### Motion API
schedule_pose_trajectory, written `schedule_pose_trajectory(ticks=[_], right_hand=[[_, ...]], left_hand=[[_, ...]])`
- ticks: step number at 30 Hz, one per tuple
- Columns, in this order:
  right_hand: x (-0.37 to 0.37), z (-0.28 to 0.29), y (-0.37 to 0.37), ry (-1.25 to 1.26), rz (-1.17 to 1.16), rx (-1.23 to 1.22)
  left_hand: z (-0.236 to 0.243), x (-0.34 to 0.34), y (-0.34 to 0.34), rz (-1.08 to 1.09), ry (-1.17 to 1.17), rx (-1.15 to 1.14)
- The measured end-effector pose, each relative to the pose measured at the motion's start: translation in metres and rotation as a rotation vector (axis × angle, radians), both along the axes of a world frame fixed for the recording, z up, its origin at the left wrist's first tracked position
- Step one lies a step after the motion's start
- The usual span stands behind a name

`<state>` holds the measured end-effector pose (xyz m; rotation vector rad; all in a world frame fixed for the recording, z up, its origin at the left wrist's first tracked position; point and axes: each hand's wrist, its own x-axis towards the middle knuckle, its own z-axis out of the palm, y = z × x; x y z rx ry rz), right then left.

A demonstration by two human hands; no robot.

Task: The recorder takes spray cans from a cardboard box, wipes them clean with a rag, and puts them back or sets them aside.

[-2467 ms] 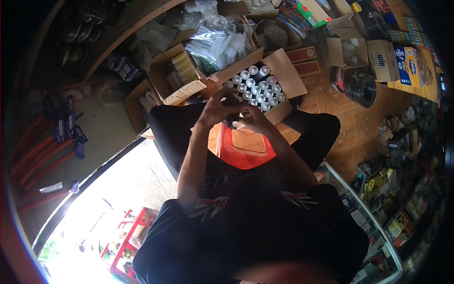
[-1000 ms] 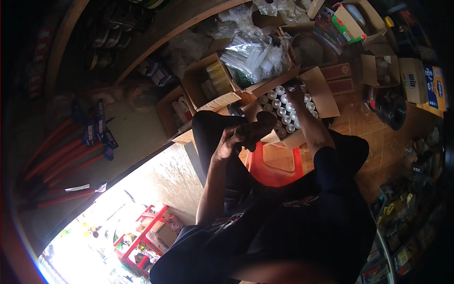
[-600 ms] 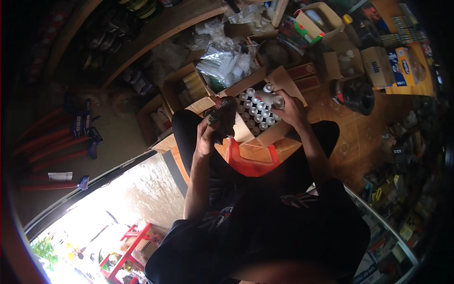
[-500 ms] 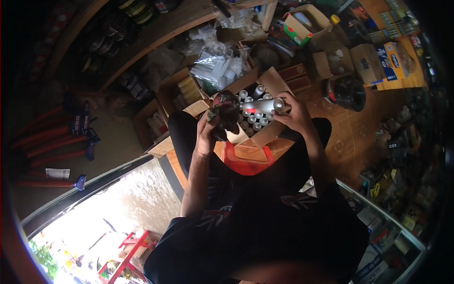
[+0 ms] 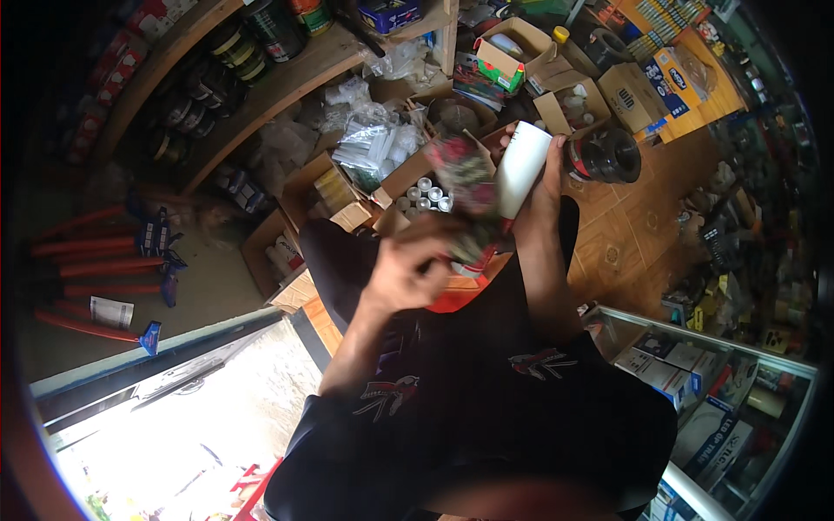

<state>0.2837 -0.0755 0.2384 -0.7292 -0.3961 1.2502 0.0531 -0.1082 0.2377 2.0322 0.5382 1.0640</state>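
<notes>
My right hand (image 5: pixel 540 193) grips a white cylinder (image 5: pixel 523 165), held at a tilt with a red band near its lower end. A dark cloth with a red and green pattern (image 5: pixel 465 178) hangs against the cylinder's left side, blurred by motion. My left hand (image 5: pixel 410 269) is closed on the cloth's lower part, its fingers partly smeared. Beneath them an open cardboard box (image 5: pixel 404 178) holds several upright silver cylinders (image 5: pixel 426 195); the cloth and my hands hide part of it. Between my knees shows a red plastic piece (image 5: pixel 456 295).
Plastic-wrapped goods (image 5: pixel 373 143) and more cartons (image 5: pixel 569 108) stand beyond the box. A black roll (image 5: pixel 615 156) sits on the tiled floor at right. Wooden shelves with cans (image 5: pixel 239 52) are at upper left, red-handled tools (image 5: pixel 104 260) at left, a glass case (image 5: pixel 704 391) at lower right.
The cylinder has swung from nearly level over the box to a raised, steeper tilt. My left hand has come nearer my body with the cloth, which now lies along the cylinder.
</notes>
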Motion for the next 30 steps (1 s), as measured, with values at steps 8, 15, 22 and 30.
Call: schedule_pose_trajectory(ticks=[8, 15, 22, 30], right_hand=[[-0.037, -0.004, 0.007, 0.413, 0.146, 0.159], [0.000, 0.011, 0.021, 0.131, -0.028, 0.135], [-0.063, 0.006, -0.001, -0.516, -0.110, 0.142], [-0.009, -0.054, 0.039, 0.251, 0.266, -0.141]], left_hand=[[0.045, 0.057, 0.021, 0.243, 0.042, 0.306], [0.008, 0.018, -0.005, -0.112, -0.026, -0.153], [0.023, 0.059, 0.050, 0.068, -0.234, -0.287], [0.003, 0.063, -0.024, 0.107, 0.067, 0.097]])
